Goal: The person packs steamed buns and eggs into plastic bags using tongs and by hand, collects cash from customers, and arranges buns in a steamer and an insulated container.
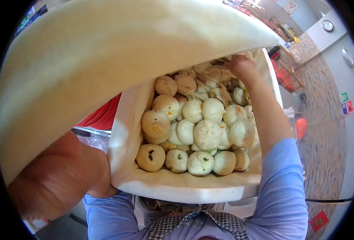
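A cloth-lined box (129, 120) holds several round steamed buns (207, 134) on a woven mat, with flatter dumplings (215, 78) toward the back. My left hand (51, 180) is large and close at the lower left, raised beside the pale cloth cover (105, 60); its fingertips are hidden. The cover hangs lifted over the left and far parts of the box. My right hand (239, 64) reaches into the far right corner, at the dumplings under the cover's edge. Its fingers are bent downward, and what they touch is too hidden to name.
A red item (101, 116) and clear plastic bags (92, 141) lie left of the box. Wooden chairs (291, 78) with red seats stand beyond on the right, near a brick-patterned surface (321, 120). A clock (327, 25) hangs on the wall.
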`<move>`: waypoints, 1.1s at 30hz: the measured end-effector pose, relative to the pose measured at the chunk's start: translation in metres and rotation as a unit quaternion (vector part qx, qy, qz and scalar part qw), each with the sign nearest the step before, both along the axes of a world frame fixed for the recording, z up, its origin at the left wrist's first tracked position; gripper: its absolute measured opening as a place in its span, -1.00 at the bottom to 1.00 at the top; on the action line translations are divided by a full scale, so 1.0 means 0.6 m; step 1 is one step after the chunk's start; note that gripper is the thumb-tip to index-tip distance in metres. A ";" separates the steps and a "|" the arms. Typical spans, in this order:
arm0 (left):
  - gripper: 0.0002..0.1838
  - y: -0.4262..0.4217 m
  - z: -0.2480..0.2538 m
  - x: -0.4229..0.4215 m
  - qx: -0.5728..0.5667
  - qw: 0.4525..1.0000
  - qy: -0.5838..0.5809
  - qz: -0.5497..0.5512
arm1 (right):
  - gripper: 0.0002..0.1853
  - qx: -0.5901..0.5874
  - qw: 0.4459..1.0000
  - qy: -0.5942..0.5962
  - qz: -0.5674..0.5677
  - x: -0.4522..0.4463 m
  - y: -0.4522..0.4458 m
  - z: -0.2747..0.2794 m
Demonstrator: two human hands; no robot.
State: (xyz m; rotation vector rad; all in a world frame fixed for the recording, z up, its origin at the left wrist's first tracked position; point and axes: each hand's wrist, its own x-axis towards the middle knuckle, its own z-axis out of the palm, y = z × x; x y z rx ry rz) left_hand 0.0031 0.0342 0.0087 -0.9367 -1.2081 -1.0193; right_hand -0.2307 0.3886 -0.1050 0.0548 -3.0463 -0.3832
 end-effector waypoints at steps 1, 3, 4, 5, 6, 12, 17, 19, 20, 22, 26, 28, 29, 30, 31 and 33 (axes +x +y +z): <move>-0.53 0.000 0.001 -0.001 -0.001 1.000 -0.002 -0.002 | -0.52 -0.004 1.000 0.006 -0.015 0.003 -0.006 -0.003; -0.53 -0.001 0.000 -0.002 -0.001 1.000 -0.002 -0.004 | -0.52 -0.022 1.000 0.020 -0.003 0.003 -0.004 -0.010; -0.53 -0.002 0.000 -0.003 -0.001 1.000 -0.001 -0.005 | -0.51 -0.035 0.999 0.027 0.025 -0.002 0.017 -0.016; -0.53 -0.002 -0.001 -0.003 -0.001 1.000 -0.001 -0.006 | -0.49 -0.048 0.997 0.035 0.053 -0.007 0.035 -0.019; -0.53 -0.003 -0.001 -0.002 -0.001 1.000 0.000 -0.005 | -0.51 -0.064 0.997 0.036 0.038 -0.011 0.044 -0.016; -0.53 -0.005 -0.003 -0.005 0.003 1.000 -0.002 -0.011 | -0.57 -0.292 0.950 -0.090 -0.058 0.025 0.056 0.065; -0.53 -0.002 0.000 -0.007 0.006 1.000 0.002 -0.018 | -0.53 -0.385 0.900 -0.202 -0.031 0.153 -0.040 0.114; -0.53 -0.001 0.002 -0.007 0.006 1.000 0.004 -0.024 | -0.49 -0.422 0.866 -0.268 0.024 0.160 -0.060 0.090; -0.53 0.001 0.003 -0.007 0.009 1.000 0.005 -0.028 | -0.47 -0.454 0.839 -0.293 0.065 0.149 -0.058 0.053; -0.53 0.003 0.006 -0.009 0.012 0.999 0.008 -0.033 | -0.46 -0.360 0.883 -0.272 0.129 0.132 -0.076 0.010; -0.54 0.007 0.020 -0.016 0.029 0.998 0.025 -0.059 | -0.45 -0.184 0.951 -0.181 0.171 0.147 -0.106 0.001; -0.54 0.011 0.018 -0.019 0.057 0.995 0.037 -0.070 | -0.42 -0.202 0.953 -0.179 0.137 0.163 -0.093 0.031; -0.56 0.013 0.010 -0.023 0.093 0.992 0.039 -0.070 | -0.40 -0.208 0.954 -0.172 0.129 0.173 -0.079 0.045; -0.56 0.019 0.011 -0.019 0.111 0.992 0.025 -0.063 | -0.39 -0.214 0.955 -0.166 0.119 0.184 -0.064 0.059; -0.57 0.024 0.012 -0.015 0.128 0.990 0.011 -0.056 | -0.37 -0.229 0.953 -0.167 0.105 0.197 -0.051 0.075; -0.57 0.039 0.021 0.004 0.127 0.991 -0.027 -0.024 | -0.34 -0.262 0.947 -0.169 0.080 0.215 -0.027 0.101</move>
